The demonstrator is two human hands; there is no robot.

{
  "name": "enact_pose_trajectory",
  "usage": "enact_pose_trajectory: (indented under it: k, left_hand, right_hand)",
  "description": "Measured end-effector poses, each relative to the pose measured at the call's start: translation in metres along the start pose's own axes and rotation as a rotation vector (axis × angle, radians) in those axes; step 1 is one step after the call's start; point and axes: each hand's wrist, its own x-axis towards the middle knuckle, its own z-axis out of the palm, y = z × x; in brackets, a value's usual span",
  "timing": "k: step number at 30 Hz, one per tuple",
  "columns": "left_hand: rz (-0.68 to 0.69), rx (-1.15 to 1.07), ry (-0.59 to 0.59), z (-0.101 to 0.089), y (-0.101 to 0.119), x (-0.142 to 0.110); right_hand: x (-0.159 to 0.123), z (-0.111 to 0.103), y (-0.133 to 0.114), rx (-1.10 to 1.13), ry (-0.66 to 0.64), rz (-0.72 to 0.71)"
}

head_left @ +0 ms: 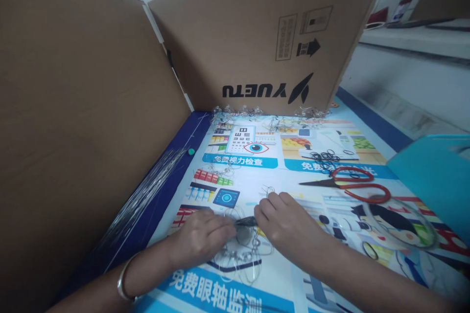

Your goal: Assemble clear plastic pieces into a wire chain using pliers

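Note:
My right hand (281, 217) is closed round pliers (246, 221) whose dark pointed jaws reach left, with a bit of yellow showing by the fingers. The fingers of my left hand (205, 234) are pinched together at the jaw tips, on the edge of a thin wire piece with clear beads (235, 254). Its loops spread on the printed sheet below both hands. Exactly what sits between the jaws is hidden by my left fingertips. A round greyish disc (243, 235) shows under the pliers.
Red-handled scissors (362, 186) lie to the right, by black rings (325, 157). Straight wires (147, 195) run along the left edge. Beaded wire pieces (238, 113) line the back, before a cardboard panel (249, 34). A roll of clear material (400, 222) and turquoise board (436, 176) are right.

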Motion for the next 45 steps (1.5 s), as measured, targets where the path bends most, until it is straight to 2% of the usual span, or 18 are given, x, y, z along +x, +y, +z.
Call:
enact_pose_trajectory:
  k: [7,12,15,25,45]
  left_hand:
    - [-0.002,0.042,0.033,0.001,0.007,-0.001]
    - [-0.203,-0.033,0.069,0.008,0.011,-0.001]
    - [-0.249,-0.061,0.090,0.009,0.012,-0.001]
    - [-0.240,-0.046,0.071,0.008,0.013,-0.001]
    - [-0.164,0.019,0.036,0.006,0.011,0.000]
  right_hand:
    - [-0.002,0.003,-0.001,0.009,0.007,0.001]
    - [-0.003,0.005,-0.002,0.014,0.004,-0.012]
    - [-0.002,0.005,-0.002,0.008,0.016,-0.009]
    - [-0.003,0.006,-0.004,-0.024,0.026,-0.033]
    - [-0.002,0.006,-0.003,-0.021,-0.050,-0.009]
